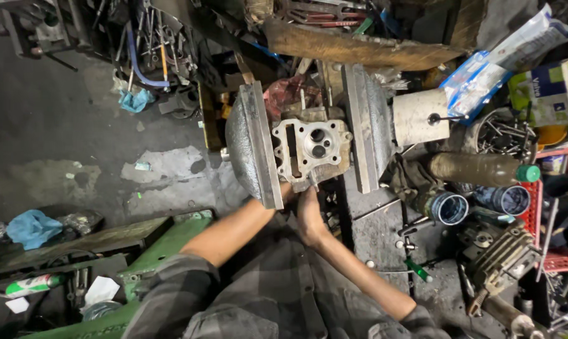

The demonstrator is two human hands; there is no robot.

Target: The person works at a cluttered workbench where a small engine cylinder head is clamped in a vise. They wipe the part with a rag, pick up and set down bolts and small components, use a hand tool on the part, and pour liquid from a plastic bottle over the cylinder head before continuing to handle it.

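Our right hand [309,212] and left hand [287,191] reach under the engine cylinder head [311,152], fingers hidden, so we cannot tell their grip. The head sits between two vise jaws. Right of it lie cans [450,208] and a bottle [481,168].

Blue-and-white plastic packet [484,78] at upper right, green, white and blue carton [550,88] at right edge, white-green labelled spray can [33,285] lying lower left
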